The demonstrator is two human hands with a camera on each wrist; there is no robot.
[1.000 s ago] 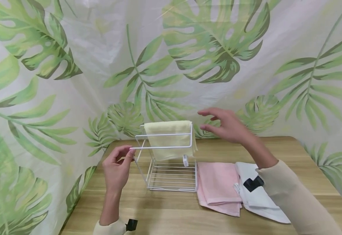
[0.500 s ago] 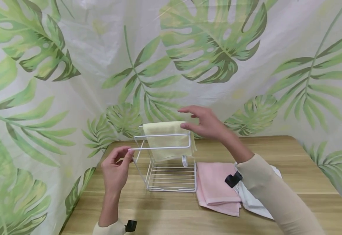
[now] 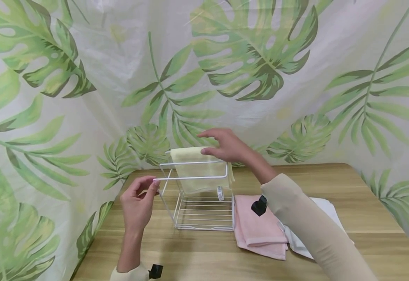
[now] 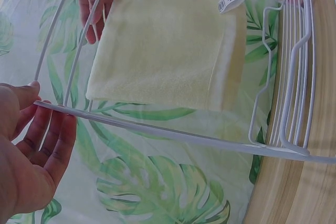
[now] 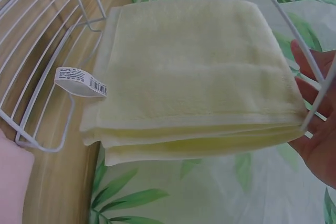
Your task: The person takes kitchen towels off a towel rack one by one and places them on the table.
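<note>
My left hand [image 3: 137, 207] pinches the upper left front corner of a white wire rack [image 3: 190, 178] between thumb and fingers. A folded pale yellow towel [image 3: 199, 185] hangs over the rack's rear top bar, its printed label [image 5: 79, 81] dangling from one edge. My right hand [image 3: 227, 146] is at the towel's top right, thumb in front of its upper edge and the other fingers extended above. In the right wrist view, the right hand [image 5: 320, 124] appears beside the towel's end, partly behind the rack's bars; whether it touches the cloth I cannot tell.
To the right of the rack lies a folded pink towel [image 3: 257, 230]. A white towel [image 3: 325, 208] is beside it, partly hidden by the right sleeve [image 3: 309, 218]. All stand on a wooden table [image 3: 197, 257] before a leaf-print curtain [image 3: 176, 58].
My right hand has moved left, from beyond the rack's right side to over the yellow towel's top. My left hand keeps its grip on the rack's corner. The towels stay put.
</note>
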